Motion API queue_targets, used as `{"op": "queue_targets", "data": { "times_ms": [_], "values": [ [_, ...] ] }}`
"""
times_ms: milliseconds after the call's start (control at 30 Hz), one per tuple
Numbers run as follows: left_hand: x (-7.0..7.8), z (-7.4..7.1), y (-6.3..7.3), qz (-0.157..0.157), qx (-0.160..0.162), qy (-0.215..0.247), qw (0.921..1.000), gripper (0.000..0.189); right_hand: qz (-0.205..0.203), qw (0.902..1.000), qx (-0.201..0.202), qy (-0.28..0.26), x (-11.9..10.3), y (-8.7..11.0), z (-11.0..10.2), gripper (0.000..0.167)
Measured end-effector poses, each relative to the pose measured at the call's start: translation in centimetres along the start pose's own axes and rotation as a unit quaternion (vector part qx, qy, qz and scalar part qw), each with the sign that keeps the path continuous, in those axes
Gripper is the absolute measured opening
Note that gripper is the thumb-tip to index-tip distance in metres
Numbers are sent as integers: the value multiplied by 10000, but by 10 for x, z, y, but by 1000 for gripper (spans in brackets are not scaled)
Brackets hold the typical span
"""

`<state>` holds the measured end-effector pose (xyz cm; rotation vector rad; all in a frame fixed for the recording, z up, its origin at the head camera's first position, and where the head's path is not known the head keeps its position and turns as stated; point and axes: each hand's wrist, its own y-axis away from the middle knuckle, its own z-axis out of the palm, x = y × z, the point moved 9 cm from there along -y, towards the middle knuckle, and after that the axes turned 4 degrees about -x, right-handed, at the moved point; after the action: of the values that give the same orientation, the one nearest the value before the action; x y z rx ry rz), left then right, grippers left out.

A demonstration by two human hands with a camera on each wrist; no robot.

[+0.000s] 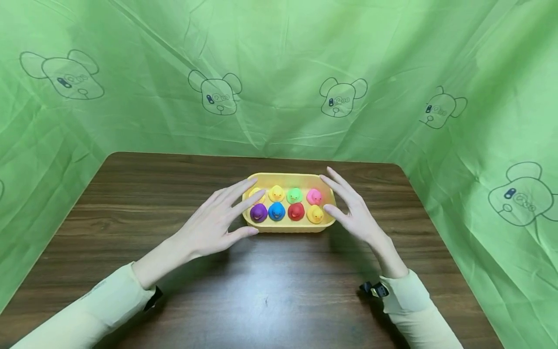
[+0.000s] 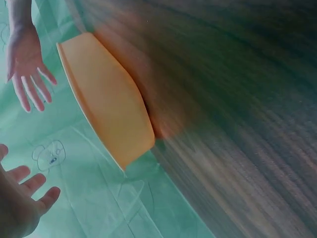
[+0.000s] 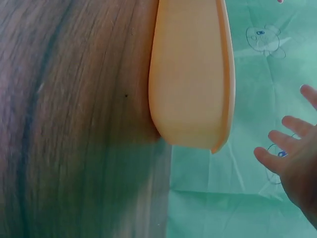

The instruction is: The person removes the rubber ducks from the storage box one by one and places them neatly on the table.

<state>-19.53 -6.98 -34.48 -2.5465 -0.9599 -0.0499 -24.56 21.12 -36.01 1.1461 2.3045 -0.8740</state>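
A yellow plastic tub (image 1: 285, 228) stands on the table and holds two rows of small toy ducks. Purple (image 1: 258, 213), blue (image 1: 276, 211), red (image 1: 296, 212) and yellow (image 1: 315, 214) ducks make up the near row. Behind them sit a yellow duck (image 1: 276, 193), a green duck (image 1: 294, 196) and a pink duck (image 1: 314, 197); another yellow one is partly covered by fingers. My left hand (image 1: 218, 215) spreads its fingers over the tub's left end. At the right end is my right hand (image 1: 357, 215), fingers apart. Neither hand grips anything; both wrist views show them raised above the tub.
The brown wood-grain table (image 1: 261, 291) reaches back to a green cloth (image 1: 279, 72) printed with bear-like heads, which hangs behind it and along the sides. Dark straps with a buckle (image 1: 375, 290) show at the sleeve cuffs.
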Motion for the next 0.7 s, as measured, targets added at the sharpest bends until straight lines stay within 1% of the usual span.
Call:
{"op": "queue_targets", "data": {
  "times_ms": [167,267,367,500,700],
  "values": [
    [-8,-1,-9,-167,102,98,9998,82,433,9985,210,-272,15,0,-2,62],
    [-12,0,-14,-230,131,58,9996,81,703,9959,311,-475,23,-1,-2,59],
    [-15,0,-19,-259,166,5,9995,77,920,9936,357,-544,30,-1,-2,57],
    [-19,1,-26,-369,182,25,9992,73,1136,9912,350,-574,38,0,0,56],
    [-27,6,-34,-551,39,57,9985,71,1321,9863,313,-936,50,0,5,55]
  ]
}}
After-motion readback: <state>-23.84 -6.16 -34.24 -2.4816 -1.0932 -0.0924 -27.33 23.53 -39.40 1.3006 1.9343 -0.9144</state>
